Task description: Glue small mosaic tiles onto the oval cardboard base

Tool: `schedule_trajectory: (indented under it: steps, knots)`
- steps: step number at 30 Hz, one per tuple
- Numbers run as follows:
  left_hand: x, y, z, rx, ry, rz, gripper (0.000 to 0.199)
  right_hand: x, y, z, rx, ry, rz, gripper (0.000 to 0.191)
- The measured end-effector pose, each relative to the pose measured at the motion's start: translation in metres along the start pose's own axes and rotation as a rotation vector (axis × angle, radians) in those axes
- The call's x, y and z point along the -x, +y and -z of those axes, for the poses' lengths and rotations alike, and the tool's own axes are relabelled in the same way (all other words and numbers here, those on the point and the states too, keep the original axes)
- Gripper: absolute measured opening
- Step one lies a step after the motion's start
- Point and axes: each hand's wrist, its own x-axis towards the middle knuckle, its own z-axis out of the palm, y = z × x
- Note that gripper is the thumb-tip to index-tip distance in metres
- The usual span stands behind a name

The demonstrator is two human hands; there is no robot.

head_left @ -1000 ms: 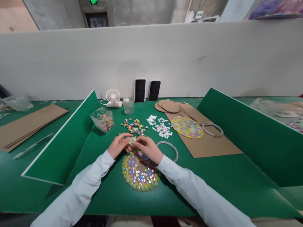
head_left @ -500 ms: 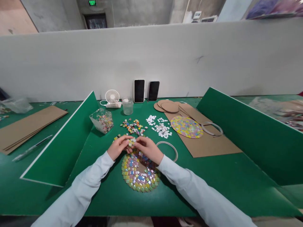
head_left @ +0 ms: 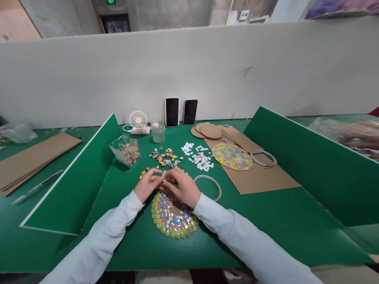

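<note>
A round board covered with shiny mosaic tiles (head_left: 174, 225) lies in front of me, with bare brown showing near its middle. My left hand (head_left: 148, 185) is closed above its far edge, thumb and fingers pinched on small pale mosaic tiles (head_left: 164, 173), mostly hidden by the fingers. Close against it is my right hand (head_left: 185, 188), its fingertips bent together; what they pinch is too small to make out. Just beyond my hands are loose coloured tiles (head_left: 166, 157) and a scatter of white pieces (head_left: 202, 161).
A pale ring (head_left: 218, 185) lies right of the round board. Further right, a finished-looking mosaic disc (head_left: 232, 157) and a second ring (head_left: 263, 165) rest on cardboard (head_left: 254, 183). A clear tile container (head_left: 127, 152), cup (head_left: 158, 132), fan (head_left: 138, 120) and two phones (head_left: 172, 112) stand behind. Green panels (head_left: 74, 181) flank both sides.
The yellow-green tiles that showed between my fingertips are now mostly covered. My right hand has shifted slightly left, its fingers more arched. The whole view has moved a little.
</note>
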Motion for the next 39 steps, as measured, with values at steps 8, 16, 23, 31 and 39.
schedule_trajectory:
  steps: [8,16,23,31,39]
  knots:
    - [-0.0014,-0.0026,0.0011,-0.001,-0.016,-0.067,0.035,0.0006,-0.0015,0.0011,0.026,-0.017,0.036,0.01]
    - [-0.0021,-0.0037,0.001,-0.005,-0.036,-0.072,0.033,0.0005,-0.0022,-0.0006,-0.005,0.011,0.022,0.009]
    - [-0.0016,-0.0038,0.0002,0.019,-0.037,-0.067,0.037,0.0006,-0.0008,-0.0015,-0.102,0.074,-0.013,0.009]
    - [-0.0003,-0.0045,-0.0004,-0.086,-0.005,-0.114,0.034,0.0006,-0.0041,0.0004,-0.208,0.052,-0.053,0.009]
    - [0.0002,-0.0044,0.0002,-0.064,-0.065,-0.103,0.032,-0.0016,-0.0069,0.0024,-0.371,0.047,-0.156,0.005]
